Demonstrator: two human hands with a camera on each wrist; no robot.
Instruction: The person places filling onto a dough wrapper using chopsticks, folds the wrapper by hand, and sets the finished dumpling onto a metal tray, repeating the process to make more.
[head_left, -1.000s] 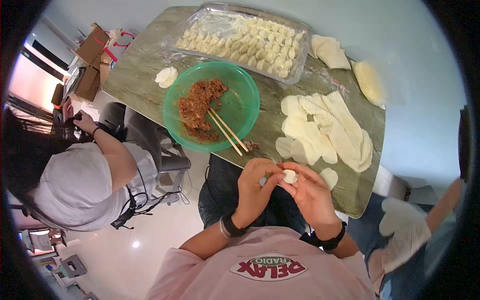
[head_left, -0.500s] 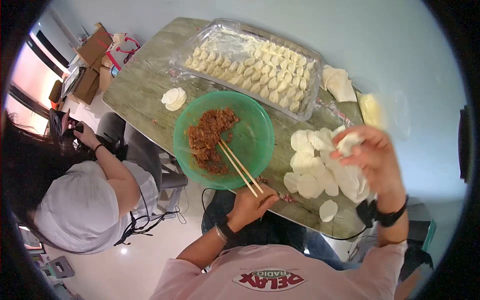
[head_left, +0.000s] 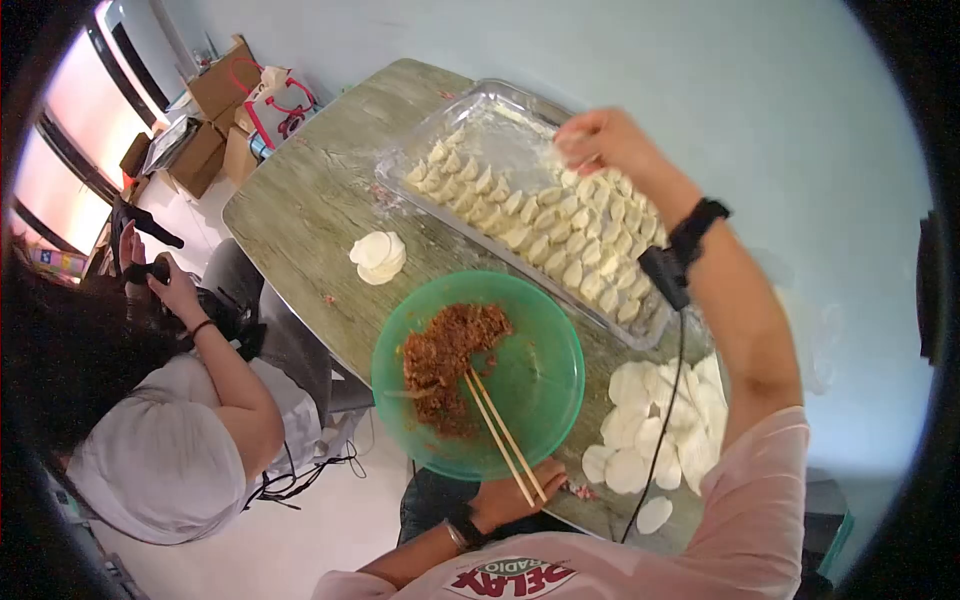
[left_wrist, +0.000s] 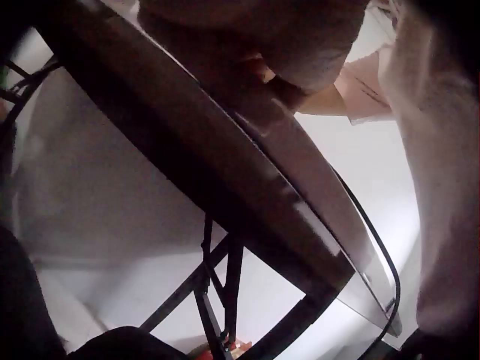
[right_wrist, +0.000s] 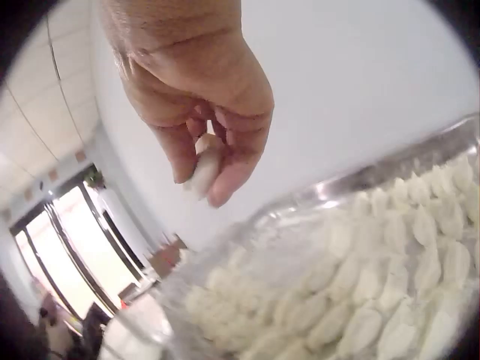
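High over the tray's far side, my right hand [head_left: 612, 145] pinches a white dumpling [right_wrist: 206, 166] between thumb and fingertips. Below it, rows of pale dumplings [head_left: 540, 215] fill much of a floured metal tray [head_left: 405, 185]. My left hand [head_left: 508, 498] is at the table's near edge, below the rim of a green bowl [head_left: 545, 370]. Two wooden chopsticks [head_left: 497, 425] lean out of the bowl, and their ends cross over this hand. I cannot tell whether its fingers grip anything. Brown minced filling [head_left: 450, 350] is heaped in the bowl's left part.
Round dough wrappers [head_left: 630, 420] overlap at the table's right, with one single wrapper [head_left: 655, 515] near the edge. A small wrapper stack [head_left: 378, 257] lies left of the bowl. A black cable [head_left: 660, 440] hangs from my right wrist. Another person [head_left: 170, 430] sits at the left.
Both hands were together at a dumpling in front of the bowl. My right hand has carried the dumpling up and across over the tray; my left hand has dropped to the table edge under the chopsticks.
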